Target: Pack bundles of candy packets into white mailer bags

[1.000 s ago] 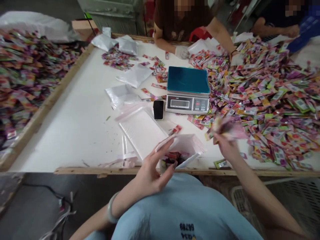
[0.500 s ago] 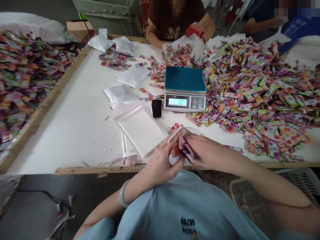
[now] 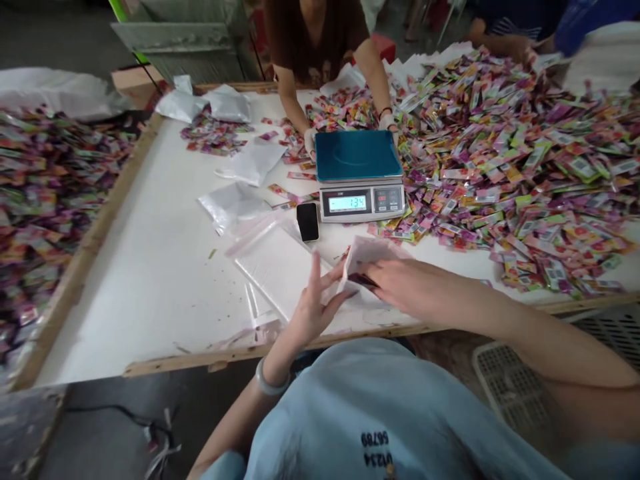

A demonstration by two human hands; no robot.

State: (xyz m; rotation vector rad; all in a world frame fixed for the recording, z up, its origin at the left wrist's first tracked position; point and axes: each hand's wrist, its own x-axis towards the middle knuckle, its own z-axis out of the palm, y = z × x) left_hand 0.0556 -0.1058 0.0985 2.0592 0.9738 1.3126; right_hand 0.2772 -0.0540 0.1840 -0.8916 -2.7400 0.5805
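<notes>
A white plastic bag [image 3: 373, 250] stands open near the table's front edge, with dark packets inside its mouth. My left hand [image 3: 317, 300] is at the bag's left side, its index finger raised and the other fingers apart, the fingertips touching the rim. My right hand [image 3: 400, 283] reaches into the opening from the right; its fingertips are hidden in the bag. Behind the bag stands a digital scale [image 3: 360, 177] with a blue-green plate. A black phone-like device [image 3: 307, 223] leans left of the scale. A stack of flat white bags [image 3: 277, 267] lies beside my left hand.
Heaped small colourful sachets [image 3: 500, 173] cover the right side. Filled white bags [image 3: 230, 103] lie at the back left. Across the table, a person's gloved hands [image 3: 310, 143] touch the scale. A wooden rim [image 3: 190, 362] edges the table; more sachets [image 3: 55, 207] lie beyond its left side.
The packets between my hands have gone down into the bag. My left hand has opened and shifted left. The other person's hands have moved from the sachets to the scale.
</notes>
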